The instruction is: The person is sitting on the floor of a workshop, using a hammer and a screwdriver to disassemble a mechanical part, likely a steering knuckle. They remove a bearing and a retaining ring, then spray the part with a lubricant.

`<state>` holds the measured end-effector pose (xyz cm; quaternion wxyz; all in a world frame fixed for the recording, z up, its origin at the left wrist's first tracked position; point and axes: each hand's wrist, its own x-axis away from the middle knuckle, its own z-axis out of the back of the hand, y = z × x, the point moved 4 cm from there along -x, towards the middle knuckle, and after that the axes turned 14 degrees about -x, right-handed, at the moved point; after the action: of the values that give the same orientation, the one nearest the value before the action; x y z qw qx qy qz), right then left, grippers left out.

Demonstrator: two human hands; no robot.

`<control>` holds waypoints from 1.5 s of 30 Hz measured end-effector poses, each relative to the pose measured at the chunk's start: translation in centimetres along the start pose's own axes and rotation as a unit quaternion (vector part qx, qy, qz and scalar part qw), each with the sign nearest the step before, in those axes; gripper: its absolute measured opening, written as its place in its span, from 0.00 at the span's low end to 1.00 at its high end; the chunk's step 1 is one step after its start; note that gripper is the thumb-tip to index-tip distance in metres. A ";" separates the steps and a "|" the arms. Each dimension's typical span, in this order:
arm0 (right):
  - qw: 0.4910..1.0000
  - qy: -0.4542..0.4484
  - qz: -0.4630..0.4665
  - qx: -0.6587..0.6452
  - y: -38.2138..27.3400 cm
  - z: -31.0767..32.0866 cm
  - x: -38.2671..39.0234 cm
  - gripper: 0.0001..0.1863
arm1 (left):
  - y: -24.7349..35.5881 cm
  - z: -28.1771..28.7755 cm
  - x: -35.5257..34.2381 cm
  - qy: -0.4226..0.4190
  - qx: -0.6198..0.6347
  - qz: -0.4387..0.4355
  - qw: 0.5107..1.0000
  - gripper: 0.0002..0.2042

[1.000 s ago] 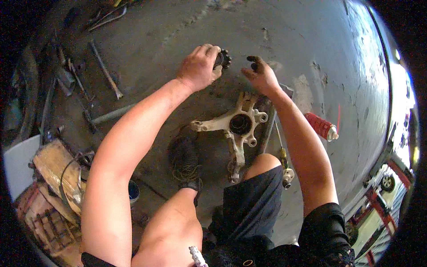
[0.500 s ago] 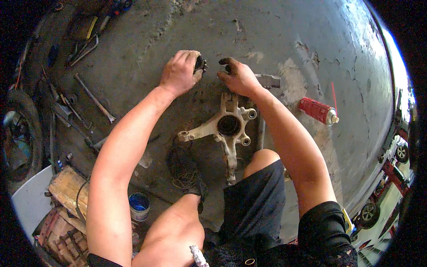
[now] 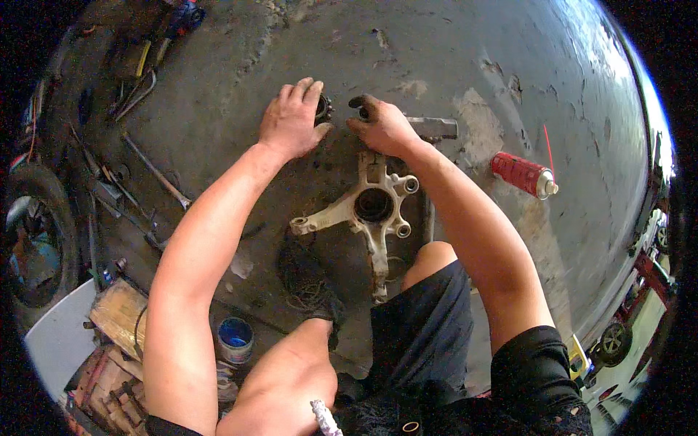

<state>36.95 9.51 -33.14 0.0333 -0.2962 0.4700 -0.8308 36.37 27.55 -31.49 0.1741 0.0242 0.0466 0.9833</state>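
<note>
My left hand (image 3: 292,122) is closed round a dark, toothed round part (image 3: 324,110), its thumb at the lower edge. Opposite it, my right hand (image 3: 383,125) has its fingers and thumb curled in, with dark-stained fingertips. Something small and black shows between them, too hidden to name. A gap separates the two hands. Below them lies a pale metal steering knuckle (image 3: 339,213) with a dark round bore in its middle. Just beyond my right hand a grey metal block (image 3: 434,128) lies on the floor.
At right a red spray can (image 3: 518,173) with a thin red straw lies on its side. Bars and hand tools (image 3: 156,171) lie at left, near a tyre (image 3: 62,225). A tub of blue stuff (image 3: 235,340) stands by my leg, near a wooden block (image 3: 116,309).
My right hand has shifted slightly left, uncovering more of the grey block. My left hand's fingers now cover more of the toothed part. The knuckle has stayed put.
</note>
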 end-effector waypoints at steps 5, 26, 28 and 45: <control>0.999 0.021 0.032 -0.005 0.7 -0.3 -0.1 0.24 | 1.3 0.0 -1.2 -0.124 -0.031 0.021 0.992 0.30; 0.961 0.122 0.031 -0.245 1.4 3.6 10.0 0.19 | 1.5 0.1 -2.0 -0.129 -0.039 0.058 0.989 0.27; 0.954 0.168 0.052 -0.242 2.8 5.1 12.0 0.18 | 1.7 1.0 -1.7 -0.118 -0.036 0.053 0.991 0.26; 0.875 0.439 -0.062 0.193 21.3 9.2 22.1 0.15 | 15.4 3.8 9.2 -0.117 0.053 -0.218 0.967 0.23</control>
<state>18.83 -16.72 -36.54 -0.1715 0.0827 0.2471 -0.9501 22.71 16.64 -25.93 0.3873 0.1376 0.0820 0.9079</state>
